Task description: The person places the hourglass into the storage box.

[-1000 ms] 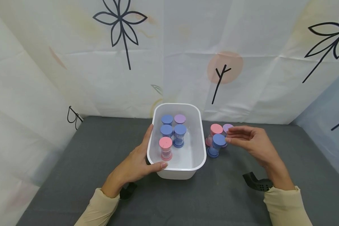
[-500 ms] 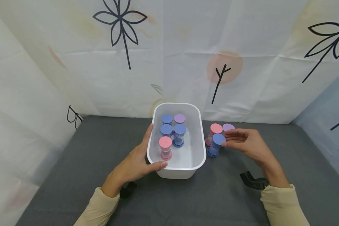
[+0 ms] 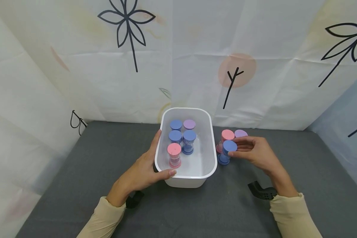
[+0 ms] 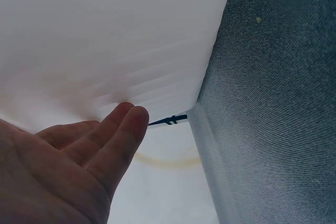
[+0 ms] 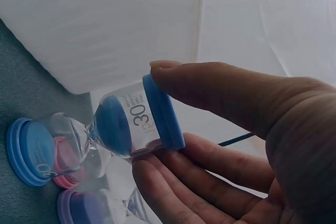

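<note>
My right hand (image 3: 257, 153) has its thumb and fingertips at opposite sides of the cap of a blue hourglass (image 5: 118, 121), pinching it. That hourglass stands on the cloth right of a white plastic bin (image 3: 206, 168), its glass printed with "30". Behind it are a pink-capped hourglass (image 3: 227, 135) and a purple-capped one (image 3: 241, 133). My left hand (image 3: 139, 173) rests on the bin's near left corner, thumb over the front rim. Its straight fingers (image 4: 123, 135) lie along the bin's outer side in the left wrist view. Inside the bin stand a pink hourglass (image 3: 174, 155) and several others.
Blue hourglasses (image 3: 189, 142) and a purple one (image 3: 189, 124) fill the back left of the bin. A dark grey cloth (image 3: 77, 185) covers the table. White patterned fabric (image 3: 190, 79) hangs right behind the bin.
My right hand has moved left and slightly down, from beside the purple-capped hourglass onto the blue one's cap, and has taken hold. My left hand and the bin have stayed put.
</note>
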`<state>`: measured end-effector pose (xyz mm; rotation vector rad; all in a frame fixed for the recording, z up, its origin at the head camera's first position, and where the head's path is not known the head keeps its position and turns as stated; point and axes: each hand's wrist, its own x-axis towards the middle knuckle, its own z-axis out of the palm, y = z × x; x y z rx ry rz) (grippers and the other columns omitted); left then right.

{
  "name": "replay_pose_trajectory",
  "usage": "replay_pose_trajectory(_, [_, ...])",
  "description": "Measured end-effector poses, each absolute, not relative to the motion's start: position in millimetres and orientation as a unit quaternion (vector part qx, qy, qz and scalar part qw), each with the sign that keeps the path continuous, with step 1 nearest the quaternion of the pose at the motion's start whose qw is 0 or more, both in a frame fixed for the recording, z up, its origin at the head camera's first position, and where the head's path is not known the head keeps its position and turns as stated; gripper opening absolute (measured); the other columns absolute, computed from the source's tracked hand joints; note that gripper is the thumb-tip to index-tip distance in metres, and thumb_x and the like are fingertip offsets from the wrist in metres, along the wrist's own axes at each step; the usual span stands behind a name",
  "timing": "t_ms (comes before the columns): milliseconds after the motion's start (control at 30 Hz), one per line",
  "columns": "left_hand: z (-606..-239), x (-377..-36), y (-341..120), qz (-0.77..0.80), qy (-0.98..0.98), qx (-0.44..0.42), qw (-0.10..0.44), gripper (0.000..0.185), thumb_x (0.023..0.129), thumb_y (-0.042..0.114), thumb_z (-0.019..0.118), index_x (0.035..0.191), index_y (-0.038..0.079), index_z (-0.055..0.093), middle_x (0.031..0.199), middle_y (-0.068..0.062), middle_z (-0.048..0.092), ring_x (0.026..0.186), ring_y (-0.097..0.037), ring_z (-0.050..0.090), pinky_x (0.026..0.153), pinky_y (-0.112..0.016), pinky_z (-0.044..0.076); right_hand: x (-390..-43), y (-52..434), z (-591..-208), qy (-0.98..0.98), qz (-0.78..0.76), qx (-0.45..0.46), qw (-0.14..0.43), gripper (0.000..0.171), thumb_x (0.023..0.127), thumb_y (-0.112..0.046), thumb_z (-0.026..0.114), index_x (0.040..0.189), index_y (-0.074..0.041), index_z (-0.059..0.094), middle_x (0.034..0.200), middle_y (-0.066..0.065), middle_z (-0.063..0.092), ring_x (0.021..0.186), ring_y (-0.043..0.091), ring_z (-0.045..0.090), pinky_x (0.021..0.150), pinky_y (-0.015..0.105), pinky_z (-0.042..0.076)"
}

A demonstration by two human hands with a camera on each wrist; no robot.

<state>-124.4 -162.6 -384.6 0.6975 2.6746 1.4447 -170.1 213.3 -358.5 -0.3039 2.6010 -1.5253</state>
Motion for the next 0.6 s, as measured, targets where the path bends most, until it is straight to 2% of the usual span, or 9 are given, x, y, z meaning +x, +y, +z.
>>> replay_pose_trajectory(167, [-384.5, -124.2, -162.3, 0.463, 0.858, 0.222, 0.015, 0.118, 0.083, 0.046, 0.081, 0.163, 0.034, -0.005, 0.156, -0.004, 0.039, 0.124, -0.025, 0.056, 0.100, -0.055, 0.044, -169.1, 208.4, -360.6, 0.858, -0.503, -0.093, 0.047, 0.056, 0.081, -0.018, 0.088, 0.126, 0.006, 0.065, 0.116, 0.020, 0.069, 0.096, 0.014, 0.071, 0.080, 0.022, 0.055])
replay_pose_trajectory(300, [-384.5, -123.9, -162.2, 0.468, 0.855, 0.222, 0.016, 0.118, 0.083, 0.045, 0.081, 0.163, 0.034, -0.005, 0.156, -0.008, 0.040, 0.124, -0.026, 0.056, 0.100, -0.055, 0.044, -168.1, 203.2, -360.5, 0.872, -0.481, -0.086, 0.029, 0.058, 0.080, -0.022, 0.089, 0.126, 0.005, 0.066, 0.119, 0.020, 0.068, 0.100, 0.023, 0.071, 0.080, 0.022, 0.055])
replay_pose_trajectory(433, [-385.2, -124.2, -162.8, 0.467, 0.855, 0.225, 0.014, 0.118, 0.083, 0.045, 0.081, 0.163, 0.033, -0.005, 0.156, -0.008, 0.040, 0.125, -0.025, 0.055, 0.100, -0.056, 0.043, -167.1, 198.2, -360.5, 0.883, -0.461, -0.082, 0.013, 0.061, 0.079, -0.024, 0.090, 0.126, 0.006, 0.066, 0.120, 0.022, 0.068, 0.103, 0.032, 0.070, 0.079, 0.027, 0.056])
replay_pose_trajectory(600, [-386.3, -125.1, -163.4, 0.463, 0.857, 0.228, 0.011, 0.118, 0.084, 0.045, 0.081, 0.163, 0.033, -0.006, 0.156, -0.008, 0.040, 0.125, -0.025, 0.055, 0.099, -0.056, 0.044, -166.4, 195.8, -361.3, 0.892, -0.445, -0.075, 0.001, 0.061, 0.078, -0.024, 0.090, 0.126, 0.006, 0.066, 0.120, 0.022, 0.068, 0.103, 0.033, 0.071, 0.079, 0.032, 0.058])
